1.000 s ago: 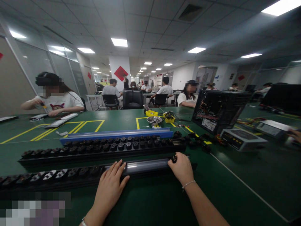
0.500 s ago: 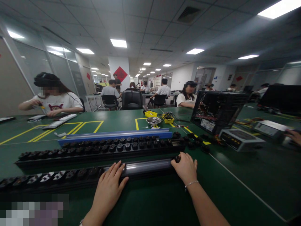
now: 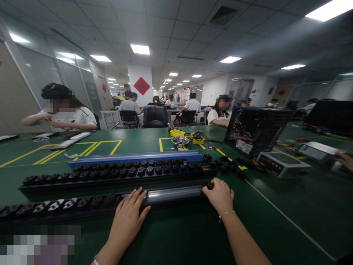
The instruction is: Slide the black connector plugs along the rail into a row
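A long black rail (image 3: 173, 195) lies across the green table in front of me, with a row of black round parts (image 3: 82, 202) along its left stretch and a shiny bare channel to the right. My left hand (image 3: 129, 211) lies on the rail with its fingers spread, at the right end of that row. At the rail's right end, my right hand (image 3: 220, 195) has its fingers closed on a small black part (image 3: 210, 185). Behind it, a second black rail (image 3: 118, 180) carries more round parts, and a blue rail (image 3: 138, 158) lies farther back.
Beyond the rails stand a metal bowl (image 3: 180, 141) and a yellow tray (image 3: 177, 133). On the right are an open computer case (image 3: 256, 129), a power supply (image 3: 284, 164) and loose black parts. A person (image 3: 66, 110) sits across the table at the left.
My right hand has shifted very slightly right with the black part. My left hand stays on the rail. The person at the left has raised their hands.
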`<state>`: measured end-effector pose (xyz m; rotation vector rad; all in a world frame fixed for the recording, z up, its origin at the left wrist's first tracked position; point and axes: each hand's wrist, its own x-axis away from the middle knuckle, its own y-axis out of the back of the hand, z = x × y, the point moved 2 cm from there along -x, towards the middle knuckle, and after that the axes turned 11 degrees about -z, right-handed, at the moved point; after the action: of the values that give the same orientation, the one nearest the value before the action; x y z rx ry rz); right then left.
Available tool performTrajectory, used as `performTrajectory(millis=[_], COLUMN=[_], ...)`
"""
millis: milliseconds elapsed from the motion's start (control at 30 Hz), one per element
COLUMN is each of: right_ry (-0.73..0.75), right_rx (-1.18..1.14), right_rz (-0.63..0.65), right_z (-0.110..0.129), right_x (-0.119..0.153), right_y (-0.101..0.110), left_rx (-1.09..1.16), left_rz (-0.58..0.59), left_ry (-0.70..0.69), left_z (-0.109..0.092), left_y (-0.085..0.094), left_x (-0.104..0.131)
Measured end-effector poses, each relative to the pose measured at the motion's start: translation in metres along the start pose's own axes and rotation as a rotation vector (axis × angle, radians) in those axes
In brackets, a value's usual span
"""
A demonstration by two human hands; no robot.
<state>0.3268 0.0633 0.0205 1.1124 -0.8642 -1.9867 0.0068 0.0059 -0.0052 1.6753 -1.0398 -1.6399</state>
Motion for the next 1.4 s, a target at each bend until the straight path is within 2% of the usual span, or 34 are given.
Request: performTrajectory(millis=[367,767,1167,1400], right_ry=[0.022,0.049,0.032,-0.028], right_rx=[0.012,-0.055,-0.097,-0.149], right_rz=[-0.058,-0.127,-0.126,-0.13], right_z=[0.003,-0.024,-0.025,-0.031], right_x=[-0.006,-0.02,-0.021,-0.023], right_y=[-0.002,-0.018,-0.018,-0.018], left_rx=[0.029,0.087,0.083,0.085], left_rz=[-0.001,-0.005,-0.01,-0.004], left_ry=[0.003,0.011,0.009,0.013], left_z=[0.005,0.008,0.006,0.007], left_y=[-0.007,-0.007,-0.005,-0.006], left_x=[-0.003,-0.003,-0.004,-0.004])
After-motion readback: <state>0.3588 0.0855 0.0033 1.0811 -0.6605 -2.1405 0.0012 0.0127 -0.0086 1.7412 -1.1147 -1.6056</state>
